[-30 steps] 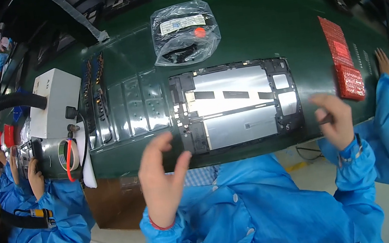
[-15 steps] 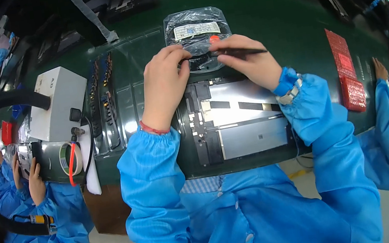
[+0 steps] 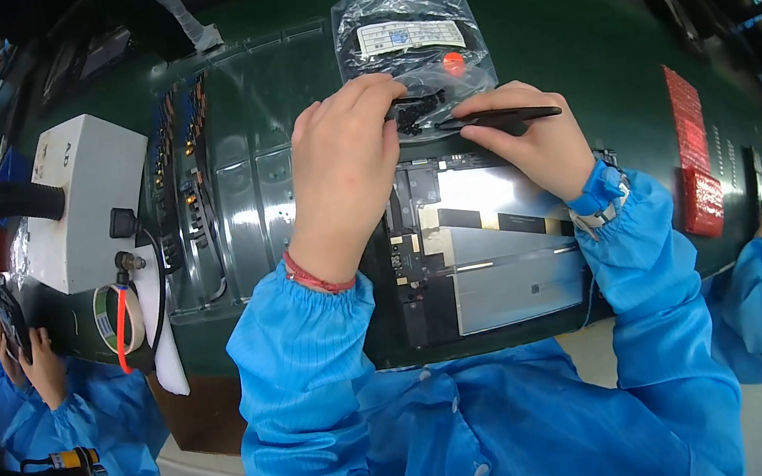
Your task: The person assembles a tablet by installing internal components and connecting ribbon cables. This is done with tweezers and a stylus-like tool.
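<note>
A clear plastic bag [image 3: 406, 10] with a white label and a round orange sticker lies flat on the green table. Small black parts [image 3: 421, 112] show at its near end. My left hand [image 3: 346, 150] has its fingers closed on the bag's near left edge. Between the thumb and fingers of my right hand [image 3: 534, 141] are black tweezers [image 3: 510, 113], their tip pointing left at the small parts. Just nearer to me, partly under my right wrist, lies an opened flat device [image 3: 517, 289] with silver panels and dark circuit boards along its left side.
On the left are a clear tray [image 3: 244, 175] with strips of small parts, a white box [image 3: 89, 198] with a black hose, and a tape roll [image 3: 120, 316]. Red bubble wrap [image 3: 702, 200] lies right. Co-workers in blue sleeves sit on both sides.
The view has shifted slightly. My right hand has drawn a little away from my left, and the small black parts at the bag's near end now show more plainly between them.
</note>
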{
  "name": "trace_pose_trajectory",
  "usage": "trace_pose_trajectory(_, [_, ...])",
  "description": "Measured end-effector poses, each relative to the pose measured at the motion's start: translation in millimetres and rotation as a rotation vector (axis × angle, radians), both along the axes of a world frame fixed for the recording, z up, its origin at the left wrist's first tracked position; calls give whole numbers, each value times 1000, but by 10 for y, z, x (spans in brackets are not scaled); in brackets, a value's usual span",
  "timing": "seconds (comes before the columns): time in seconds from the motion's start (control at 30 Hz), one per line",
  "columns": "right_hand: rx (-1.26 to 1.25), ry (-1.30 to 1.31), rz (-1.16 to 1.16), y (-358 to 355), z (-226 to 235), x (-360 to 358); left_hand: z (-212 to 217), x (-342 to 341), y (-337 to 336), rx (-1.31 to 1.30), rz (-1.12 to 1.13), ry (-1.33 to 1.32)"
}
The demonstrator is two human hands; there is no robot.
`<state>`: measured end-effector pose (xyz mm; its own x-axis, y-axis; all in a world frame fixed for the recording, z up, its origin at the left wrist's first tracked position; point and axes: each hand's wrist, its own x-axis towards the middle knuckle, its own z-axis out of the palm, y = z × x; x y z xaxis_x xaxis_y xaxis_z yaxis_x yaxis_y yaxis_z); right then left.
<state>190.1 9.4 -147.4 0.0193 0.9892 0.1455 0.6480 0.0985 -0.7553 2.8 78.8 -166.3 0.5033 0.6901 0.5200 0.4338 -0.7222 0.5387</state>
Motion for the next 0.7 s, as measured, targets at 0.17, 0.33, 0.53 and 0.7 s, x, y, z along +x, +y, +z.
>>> trace_pose_trajectory(0.17, [-3,-44,2,17,-15,10,-22,22,4,7,22,-12])
trace_pose_trajectory(0.33, [91,-56,-7,-9,-3,23,43,32,5,41,11,28])
trace_pose_trajectory(0.53, [282,15,-43,-909,704,172,90,-51,-16,189,73,-71])
trace_pose_trajectory(0.7, [317,1214,-46,-1663,429,-421,748,-414,-556,470,313,-814])
